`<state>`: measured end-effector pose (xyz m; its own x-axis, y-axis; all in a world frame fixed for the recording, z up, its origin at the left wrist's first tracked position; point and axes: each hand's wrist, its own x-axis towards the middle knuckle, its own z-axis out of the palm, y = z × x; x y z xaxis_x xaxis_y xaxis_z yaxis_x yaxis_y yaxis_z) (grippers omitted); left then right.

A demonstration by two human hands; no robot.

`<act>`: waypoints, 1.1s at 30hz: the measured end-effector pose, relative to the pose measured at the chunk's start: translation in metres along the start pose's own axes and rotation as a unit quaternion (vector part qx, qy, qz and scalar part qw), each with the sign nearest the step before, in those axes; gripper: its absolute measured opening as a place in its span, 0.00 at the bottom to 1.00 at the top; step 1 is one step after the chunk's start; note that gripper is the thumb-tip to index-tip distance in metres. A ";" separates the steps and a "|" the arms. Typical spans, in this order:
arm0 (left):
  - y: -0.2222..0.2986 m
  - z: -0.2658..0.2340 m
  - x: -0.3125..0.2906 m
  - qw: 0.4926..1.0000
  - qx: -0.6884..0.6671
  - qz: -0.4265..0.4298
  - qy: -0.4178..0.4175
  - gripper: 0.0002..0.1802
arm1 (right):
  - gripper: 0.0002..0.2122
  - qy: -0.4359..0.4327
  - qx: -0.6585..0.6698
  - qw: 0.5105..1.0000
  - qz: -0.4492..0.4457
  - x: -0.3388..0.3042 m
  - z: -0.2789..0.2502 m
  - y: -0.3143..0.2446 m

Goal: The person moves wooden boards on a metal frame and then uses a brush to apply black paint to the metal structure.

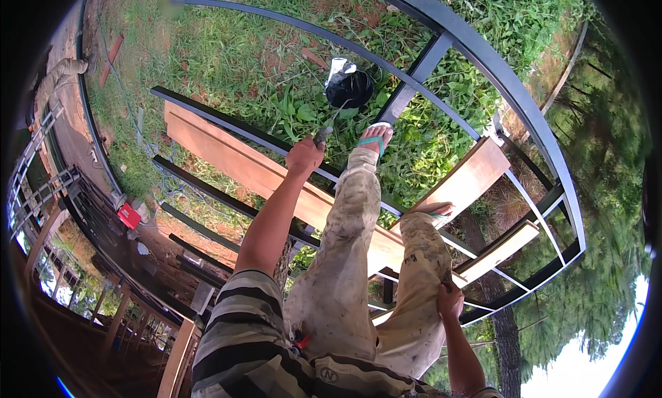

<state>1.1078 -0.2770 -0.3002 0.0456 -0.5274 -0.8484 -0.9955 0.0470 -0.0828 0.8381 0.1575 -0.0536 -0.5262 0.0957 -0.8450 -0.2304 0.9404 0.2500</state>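
My left hand (305,155) is closed round the grey grip of a tool with a thin rod (323,134); its exact kind is unclear. The rod points towards a black round container (349,89) with a silvery piece at its rim, over the grass. My right hand (450,299) is curled against my right trouser leg (424,253); anything within its fingers is hidden. My left foot, in a green flip-flop (378,141), rests at a dark steel beam (407,91). My right foot (440,210) is on a wooden board (469,174).
Dark steel bars (221,119) run across the frame, with gaps over the ground. A long plank (227,157) lies along them; a shorter board (500,252) is at right. A curved steel rim (520,81) bounds the far side. A red box (128,216) stands left.
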 end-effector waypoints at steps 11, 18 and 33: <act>0.079 -0.027 -0.004 0.993 0.112 -0.002 0.028 0.25 | 0.17 0.007 0.098 0.994 0.045 -0.016 0.027 0.015; 0.083 -0.031 -0.059 0.982 0.174 0.046 0.048 0.23 | 0.15 0.035 0.152 0.988 0.020 -0.030 0.054 0.020; 0.085 -0.012 -0.036 0.932 0.309 0.152 0.113 0.13 | 0.14 0.007 0.211 0.976 0.045 -0.045 0.047 -0.005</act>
<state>1.0205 -0.2639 -0.2709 -0.3193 -0.5717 -0.7558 -0.7178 0.6666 -0.2010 0.9016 0.1636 -0.0395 -0.5398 0.1835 -0.8215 0.1749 0.9791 0.1038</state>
